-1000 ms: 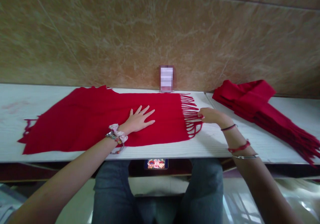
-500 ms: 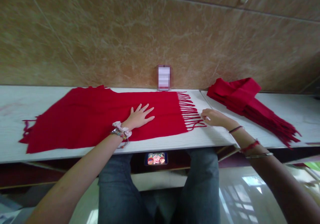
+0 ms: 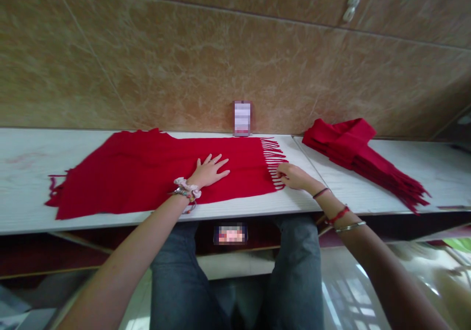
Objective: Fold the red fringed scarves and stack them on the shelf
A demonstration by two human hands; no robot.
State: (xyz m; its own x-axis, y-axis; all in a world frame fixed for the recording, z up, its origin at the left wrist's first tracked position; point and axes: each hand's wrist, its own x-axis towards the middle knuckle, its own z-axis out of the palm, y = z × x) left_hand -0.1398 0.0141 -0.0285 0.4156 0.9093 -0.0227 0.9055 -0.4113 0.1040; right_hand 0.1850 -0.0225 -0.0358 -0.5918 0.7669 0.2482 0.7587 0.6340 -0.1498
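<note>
A red scarf (image 3: 121, 173) lies spread across the white table, with a tasselled fringe (image 3: 271, 155) at its right end. My left hand (image 3: 210, 171) presses flat on the cloth, fingers spread apart. At the fringe, the fingers of my right hand (image 3: 292, 175) are curled and pinched together over the lower strands; the fingertips are partly hidden. The scarf's left end is uneven, and a few strands stick out there.
A folded red scarf (image 3: 342, 146) with fringe lies farther right on the table (image 3: 25, 173). A phone (image 3: 242, 119) leans against the brown tiled wall (image 3: 165, 60). Another phone (image 3: 230, 234), its screen lit, lies below the table edge between my knees. A white cable (image 3: 351, 8) hangs on the wall.
My right hand has moved left, from the tips of the fringe onto the strands. The left hand stays flat on the scarf. The view has shifted slightly.
</note>
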